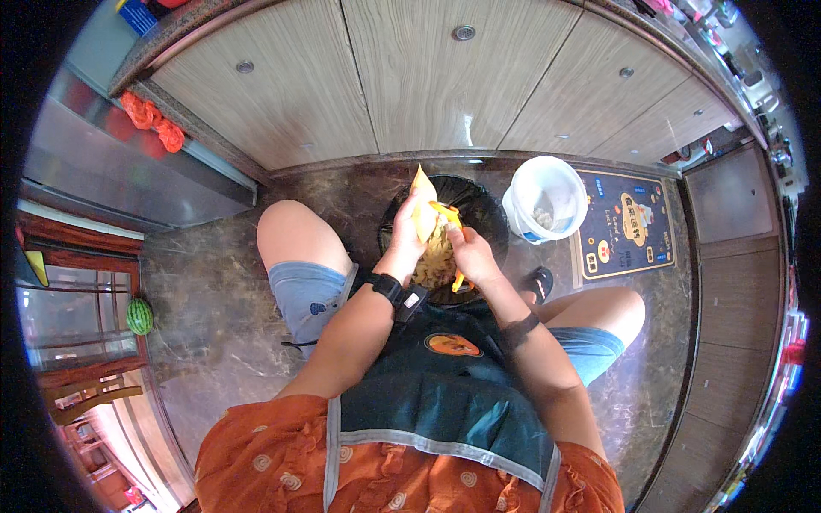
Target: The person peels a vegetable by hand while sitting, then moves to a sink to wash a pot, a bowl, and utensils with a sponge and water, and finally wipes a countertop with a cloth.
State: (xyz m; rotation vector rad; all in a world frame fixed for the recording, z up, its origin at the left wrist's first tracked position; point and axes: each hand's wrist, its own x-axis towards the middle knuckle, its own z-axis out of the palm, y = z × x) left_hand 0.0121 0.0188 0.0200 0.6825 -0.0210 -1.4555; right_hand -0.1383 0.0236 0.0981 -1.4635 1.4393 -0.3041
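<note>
My left hand (408,226) holds a pale yellow, pointed piece of produce (424,215), its tip towards the cabinets; its exact kind I cannot tell. My right hand (473,253) grips an orange-handled peeler (459,282), with its orange head (445,208) against the right side of the produce. Both hands are over a bin lined with a black bag (481,205), between my knees. Pale yellow peelings (436,263) lie heaped in the bin below my hands. Fingers partly hide the tool and the produce.
A white plastic bucket (545,200) with some pale material at its bottom stands right of the bin. Beyond it lies a dark printed mat (625,224). Wood-grain cabinets (449,83) rise in front. A watermelon (139,317) rests on the floor at far left.
</note>
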